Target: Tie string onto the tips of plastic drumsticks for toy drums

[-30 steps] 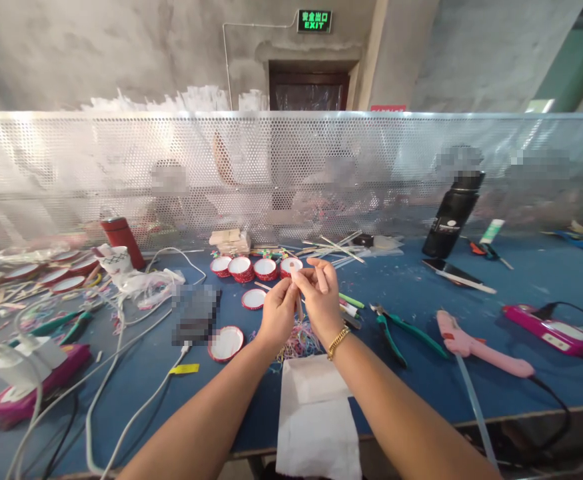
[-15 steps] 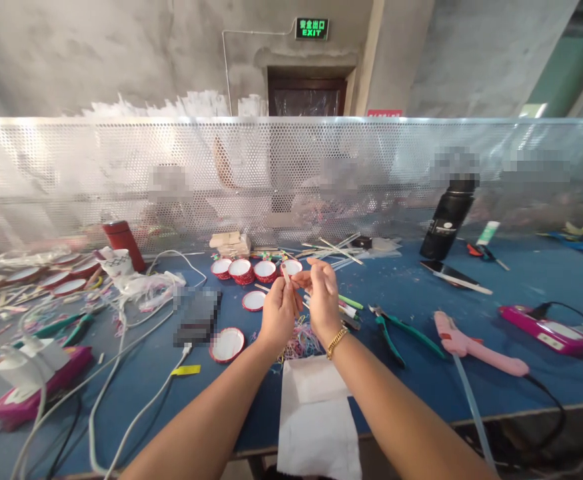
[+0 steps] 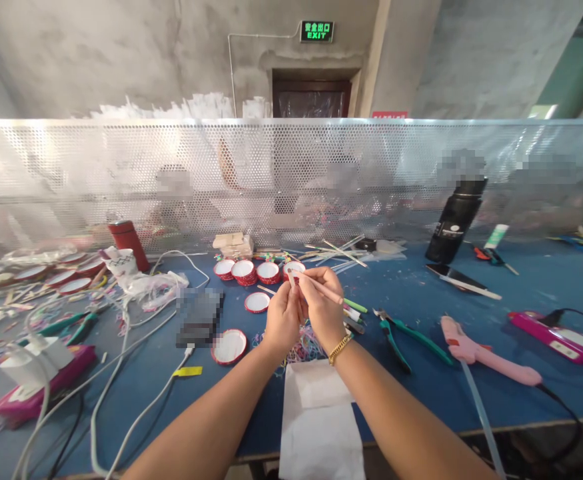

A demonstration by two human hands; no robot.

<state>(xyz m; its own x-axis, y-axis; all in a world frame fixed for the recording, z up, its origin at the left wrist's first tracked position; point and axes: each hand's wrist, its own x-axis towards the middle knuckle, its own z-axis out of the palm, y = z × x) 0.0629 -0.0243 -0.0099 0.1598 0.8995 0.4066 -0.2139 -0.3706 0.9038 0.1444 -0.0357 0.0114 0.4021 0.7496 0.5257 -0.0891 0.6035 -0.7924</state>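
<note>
Pinching a thin stick (image 3: 321,288) above the tabletop (image 3: 421,373): left hand (image 3: 282,319) and right hand (image 3: 324,308), both closed on it; stick's near end hidden between fingers; small piece at its tip unclear.

Both hands (image 3: 304,310) raised together, fingertips pinched.

- Surface (image 3: 421,393): blue.
- Round lids (image 3: 244,270): red rims, white centres.
- Pliers (image 3: 400,333) at 3 o'clock from the hands: green grips.
- Glue gun (image 3: 476,350): pink.
- Bottle (image 3: 454,223): black.
- Flask (image 3: 126,243) at 10 o'clock: red.
- Bracelet (image 3: 340,348): gold.
</note>
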